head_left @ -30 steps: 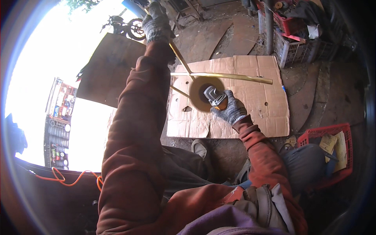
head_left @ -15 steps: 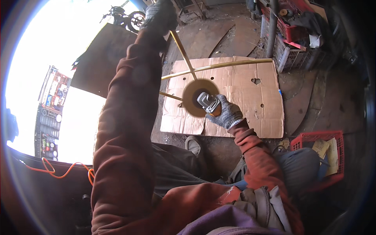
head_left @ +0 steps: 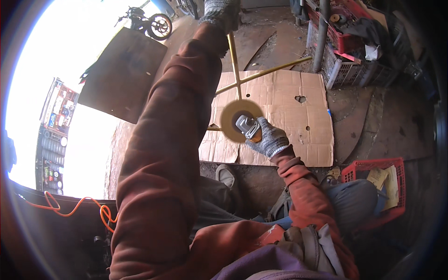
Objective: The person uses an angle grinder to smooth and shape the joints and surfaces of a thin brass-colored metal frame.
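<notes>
Seen from above, a seated person in a rust-red sweatshirt and grey gloves works over a flattened cardboard sheet point(head_left: 308, 144) on the floor. The right hand point(head_left: 269, 139) is wrapped around the body of a power grinder point(head_left: 247, 126), just right of the centre of the view. The grinder's round tan disc point(head_left: 229, 121) is blurred, as if spinning.

Above the cardboard is a frame point(head_left: 234, 60) of shiny gold metal rods that cross one another. One rod runs from the left hand point(head_left: 221, 13) down to the disc's upper rim; another reaches the disc's left side. Whether the disc touches either rod cannot be told from this angle. The left arm stretches far forward, and the left hand is cut off by the top edge; its fingers are hidden, so its grip cannot be told, though it seems to steady the frame.

The step in hand looks like smoothing or polishing the rods. The next move calls for a firm right-hand hold, light, even pressure along the metal, and the frame kept steady, with the sleeves clear of the disc.

A red basket point(head_left: 402, 184) holding papers stands by the right knee.
</notes>
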A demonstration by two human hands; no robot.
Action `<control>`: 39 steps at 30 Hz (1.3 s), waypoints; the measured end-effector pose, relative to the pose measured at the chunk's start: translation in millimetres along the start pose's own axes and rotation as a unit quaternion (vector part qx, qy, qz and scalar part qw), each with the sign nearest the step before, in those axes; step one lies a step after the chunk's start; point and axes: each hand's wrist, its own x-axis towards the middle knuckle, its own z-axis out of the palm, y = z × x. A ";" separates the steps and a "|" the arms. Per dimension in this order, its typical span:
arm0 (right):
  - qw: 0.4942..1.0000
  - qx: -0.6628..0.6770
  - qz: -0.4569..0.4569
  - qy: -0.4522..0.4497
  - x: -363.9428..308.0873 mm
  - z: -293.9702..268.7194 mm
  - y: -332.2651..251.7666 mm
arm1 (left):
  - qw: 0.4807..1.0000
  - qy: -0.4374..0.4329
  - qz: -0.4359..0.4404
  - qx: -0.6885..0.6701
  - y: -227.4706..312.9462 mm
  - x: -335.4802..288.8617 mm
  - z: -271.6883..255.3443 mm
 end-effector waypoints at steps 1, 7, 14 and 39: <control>1.000 -0.005 -0.002 0.004 -0.3 -0.4 2.7 | 1.000 0.003 -0.001 -0.011 -1.0 0.6 4.0; 0.999 -0.023 -0.001 0.031 6.3 -3.8 6.7 | 0.998 0.040 0.043 0.008 -11.6 12.3 9.4; 0.997 -0.022 -0.043 0.067 10.3 -12.5 -0.6 | 0.993 0.068 0.057 0.083 3.7 -10.7 20.4; 0.996 0.020 0.021 0.079 5.1 -30.2 -8.1 | 0.992 0.083 -0.005 0.098 11.3 -39.0 -28.1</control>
